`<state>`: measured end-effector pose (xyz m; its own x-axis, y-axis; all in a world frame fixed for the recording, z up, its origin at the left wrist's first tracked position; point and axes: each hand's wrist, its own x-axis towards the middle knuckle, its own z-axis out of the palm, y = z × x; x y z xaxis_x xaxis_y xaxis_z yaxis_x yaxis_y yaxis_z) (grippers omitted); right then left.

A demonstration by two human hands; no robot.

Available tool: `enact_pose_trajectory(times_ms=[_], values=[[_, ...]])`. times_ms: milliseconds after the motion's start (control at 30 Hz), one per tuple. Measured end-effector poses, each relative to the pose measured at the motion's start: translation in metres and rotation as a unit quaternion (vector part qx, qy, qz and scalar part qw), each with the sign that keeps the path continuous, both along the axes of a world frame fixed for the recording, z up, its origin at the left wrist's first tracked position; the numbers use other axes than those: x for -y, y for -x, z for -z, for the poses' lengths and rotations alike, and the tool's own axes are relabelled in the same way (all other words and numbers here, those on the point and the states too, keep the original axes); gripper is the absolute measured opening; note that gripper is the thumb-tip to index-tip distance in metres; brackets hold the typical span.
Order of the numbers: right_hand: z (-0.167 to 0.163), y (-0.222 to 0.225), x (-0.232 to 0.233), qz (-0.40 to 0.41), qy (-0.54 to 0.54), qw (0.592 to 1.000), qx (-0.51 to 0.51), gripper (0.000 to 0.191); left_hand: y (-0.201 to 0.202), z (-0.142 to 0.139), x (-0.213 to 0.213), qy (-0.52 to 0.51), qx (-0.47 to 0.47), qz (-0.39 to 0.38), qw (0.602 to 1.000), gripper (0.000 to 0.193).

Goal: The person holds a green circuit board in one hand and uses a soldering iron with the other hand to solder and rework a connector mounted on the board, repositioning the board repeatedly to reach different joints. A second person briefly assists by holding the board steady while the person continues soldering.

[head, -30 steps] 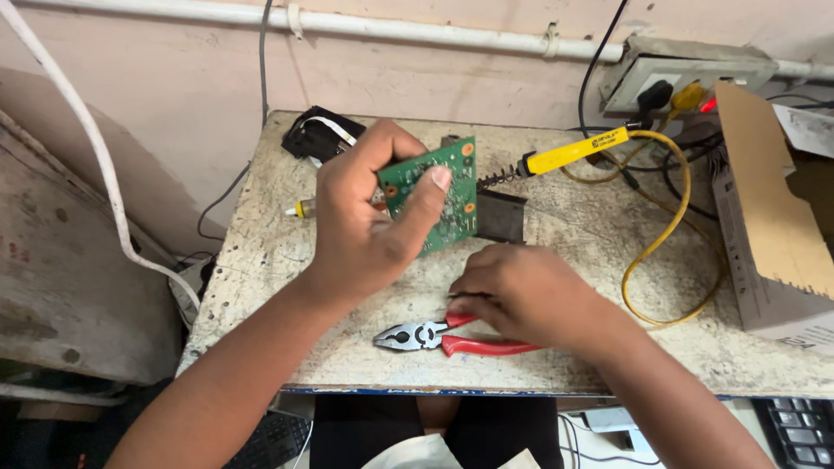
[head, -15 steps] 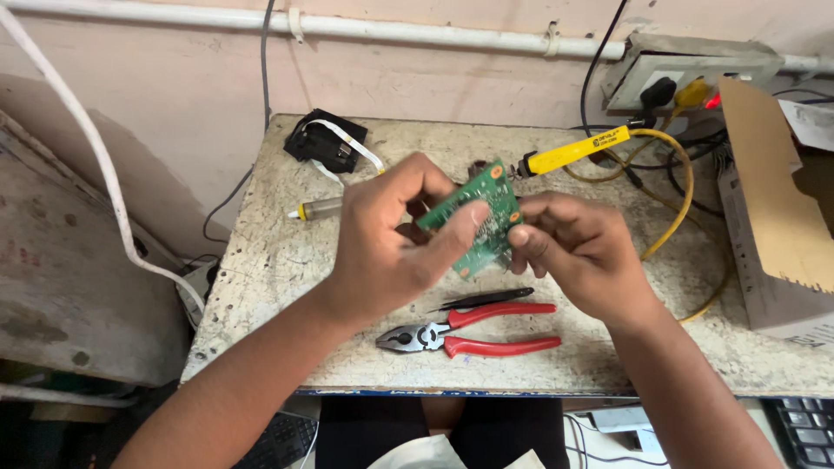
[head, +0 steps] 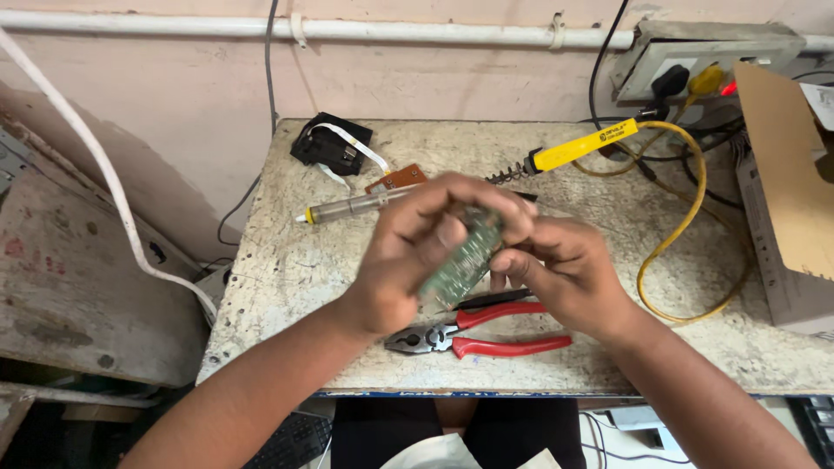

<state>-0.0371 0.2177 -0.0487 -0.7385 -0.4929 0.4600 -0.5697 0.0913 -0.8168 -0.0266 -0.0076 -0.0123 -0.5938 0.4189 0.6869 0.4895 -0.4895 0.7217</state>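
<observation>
Two hands, left hand [head: 417, 252] and right hand [head: 556, 274], pinching a green circuit board [head: 460, 265] above red-handled pliers [head: 478, 334] on a speckled stone bench [head: 287, 269] against a pink wall [head: 174, 95].

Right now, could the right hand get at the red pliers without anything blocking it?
Probably yes. The right hand hovers just above the red pliers, with nothing lying between them on the bench. But it is helping the left hand hold the green board, so it must let go first.

Worn, speckled stone worktop [head: 287, 260] set against a stained pinkish wall [head: 174, 95], white pipe [head: 391, 30] running along it, grey socket box [head: 695, 52] at right, weathered board [head: 61, 287] leaning left.
</observation>
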Motion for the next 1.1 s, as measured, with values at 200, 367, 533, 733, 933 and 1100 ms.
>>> enact_pose_trajectory(times_ms=[200,367,533,733,933,1100], values=[[-0.003,-0.002,-0.002,-0.042,0.021,0.998,-0.047,0.032,-0.011,0.001,0.003,0.063,-0.058,-0.056,0.995,0.031],[-0.011,-0.004,0.004,0.038,-0.005,0.994,-0.104,0.023,-0.013,-0.009,0.01,0.045,-0.026,-0.027,0.998,0.027],[-0.013,-0.004,0.002,0.083,-0.05,0.975,-0.199,0.022,-0.015,-0.015,0.013,0.06,-0.005,0.014,0.998,0.03],[-0.006,-0.001,-0.001,0.08,-0.071,0.965,-0.241,0.03,-0.021,-0.016,0.011,0.121,-0.08,-0.056,0.988,0.032],[-0.01,-0.001,0.0,0.064,-0.06,0.969,-0.23,0.031,-0.032,-0.021,0.006,0.145,-0.176,-0.139,0.964,0.033],[-0.011,-0.006,0.004,0.098,-0.033,0.979,-0.177,0.034,-0.035,-0.023,0.008,0.139,-0.153,-0.137,0.969,0.038]])
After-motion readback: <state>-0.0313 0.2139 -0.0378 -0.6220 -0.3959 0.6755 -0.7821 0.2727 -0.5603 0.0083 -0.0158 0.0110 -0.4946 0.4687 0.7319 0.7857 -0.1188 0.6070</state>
